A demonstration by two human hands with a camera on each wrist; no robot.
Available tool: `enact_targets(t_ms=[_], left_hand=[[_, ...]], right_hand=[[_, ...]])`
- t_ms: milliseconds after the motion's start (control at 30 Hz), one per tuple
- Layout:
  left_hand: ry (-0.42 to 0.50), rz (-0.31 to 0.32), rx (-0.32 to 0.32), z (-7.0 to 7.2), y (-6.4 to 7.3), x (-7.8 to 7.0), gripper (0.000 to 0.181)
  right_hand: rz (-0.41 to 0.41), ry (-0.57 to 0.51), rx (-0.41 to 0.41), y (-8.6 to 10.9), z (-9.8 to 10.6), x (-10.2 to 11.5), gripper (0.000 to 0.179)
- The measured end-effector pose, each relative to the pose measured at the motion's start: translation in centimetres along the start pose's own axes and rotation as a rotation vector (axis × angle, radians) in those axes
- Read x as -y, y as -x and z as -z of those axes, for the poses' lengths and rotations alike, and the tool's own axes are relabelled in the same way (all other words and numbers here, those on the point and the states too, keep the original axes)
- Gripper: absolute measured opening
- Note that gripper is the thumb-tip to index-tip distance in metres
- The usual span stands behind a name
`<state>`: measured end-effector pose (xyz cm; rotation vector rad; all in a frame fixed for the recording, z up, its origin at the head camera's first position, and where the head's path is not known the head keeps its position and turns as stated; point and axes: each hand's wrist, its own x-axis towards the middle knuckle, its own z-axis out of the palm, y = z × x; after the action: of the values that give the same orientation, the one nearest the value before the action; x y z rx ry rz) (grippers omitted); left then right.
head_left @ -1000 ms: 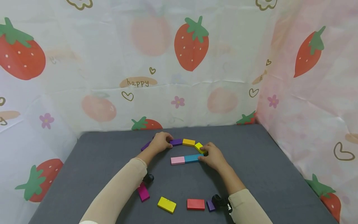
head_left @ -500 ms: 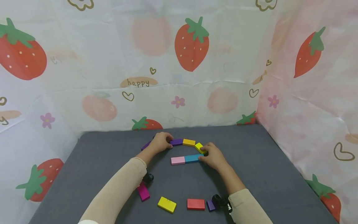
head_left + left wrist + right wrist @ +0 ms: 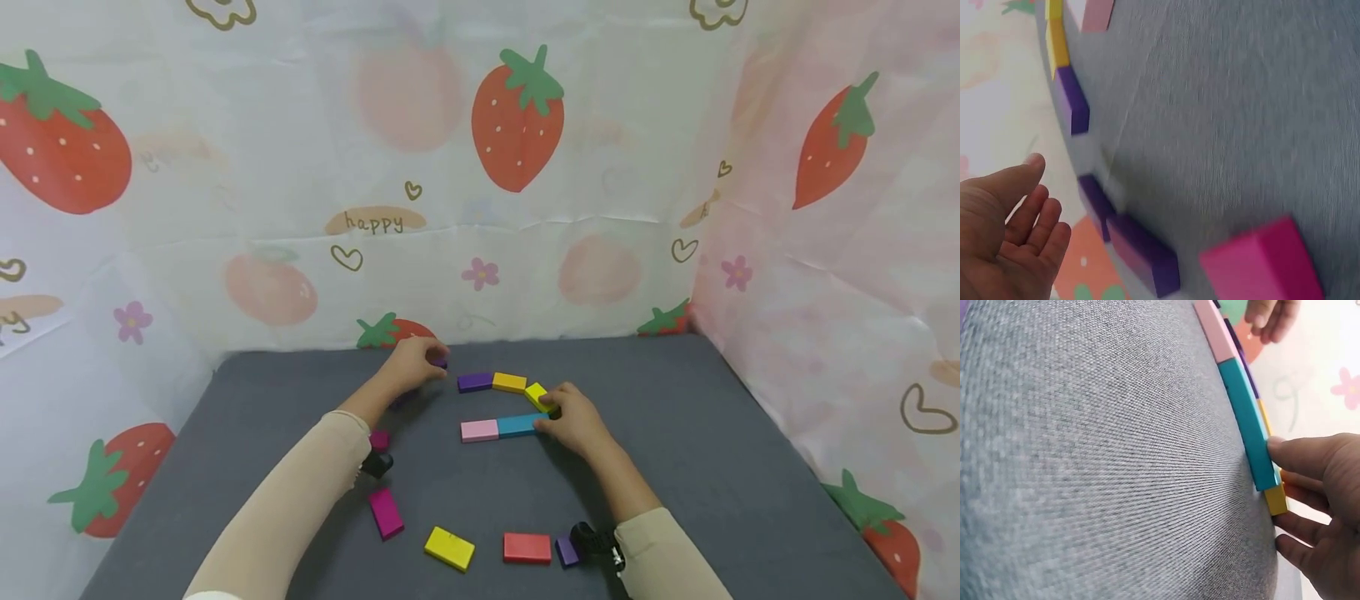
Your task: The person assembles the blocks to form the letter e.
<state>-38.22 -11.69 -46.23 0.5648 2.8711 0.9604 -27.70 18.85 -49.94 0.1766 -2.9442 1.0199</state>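
My left hand (image 3: 414,363) hovers at the back left of the grey surface with loosely bent fingers. Just past its fingertips shows a purple block (image 3: 438,363); the left wrist view has the hand apart from two purple blocks (image 3: 1142,253) standing end to end. A gap separates these from another purple block (image 3: 475,382), which adjoins an orange block (image 3: 509,382) and a yellow block (image 3: 537,395). My right hand (image 3: 573,419) stays at the right end of this curve. Its thumb touches the blue block (image 3: 1249,428), and its fingers rest by the yellow block's end.
A pink block (image 3: 479,431) abuts the blue one. Nearer lie magenta blocks (image 3: 386,513), a yellow block (image 3: 449,548), a red block (image 3: 527,547) and a purple block (image 3: 567,552) beside the right wrist. Strawberry-printed cloth (image 3: 517,275) walls the back and sides.
My left hand has left the purple block beside the orange one and moved to the left and back, uncovering more magenta at the left. The right hand stays in place.
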Motion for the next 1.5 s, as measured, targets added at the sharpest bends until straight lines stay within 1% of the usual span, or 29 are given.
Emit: enact_targets(t_ms=[67, 200, 367, 500, 733, 1000, 1133, 1267, 1500], left_hand=[[0.002, 0.016, -0.006, 0.7, 0.1, 0.5, 0.042], [0.016, 0.07, -0.017, 1.8, 0.3, 1.5, 0.044], [0.005, 0.096, -0.04, 2.2, 0.4, 2.5, 0.045], [-0.005, 0.111, -0.051, 1.9, 0.2, 3.1, 0.046], [-0.004, 0.15, -0.058, 0.8, -0.7, 3.8, 0.048], [-0.016, 0.16, -0.045, -0.3, -1.4, 3.9, 0.051], [-0.009, 0.167, -0.04, -0.6, -1.4, 3.8, 0.05], [-0.009, 0.169, -0.047, -0.9, -1.2, 3.7, 0.048], [0.013, 0.176, -0.065, -1.4, -1.0, 4.1, 0.045]], right_hand=[[0.0, 0.001, 0.002, 0.0, 0.0, 0.0, 0.046], [-0.007, 0.004, 0.002, -0.1, -0.1, 0.1, 0.046], [-0.007, 0.002, 0.005, -0.1, 0.0, 0.2, 0.047], [-0.001, 0.011, 0.0, -0.1, 0.0, 0.2, 0.046], [0.012, 0.024, 0.001, 0.0, 0.0, 0.1, 0.046], [0.01, 0.018, 0.0, 0.0, 0.0, -0.1, 0.046], [0.01, 0.019, 0.002, 0.0, 0.0, -0.1, 0.046], [0.012, 0.022, 0.003, -0.1, 0.0, -0.2, 0.046], [0.02, 0.021, -0.002, 0.1, 0.1, -0.1, 0.046]])
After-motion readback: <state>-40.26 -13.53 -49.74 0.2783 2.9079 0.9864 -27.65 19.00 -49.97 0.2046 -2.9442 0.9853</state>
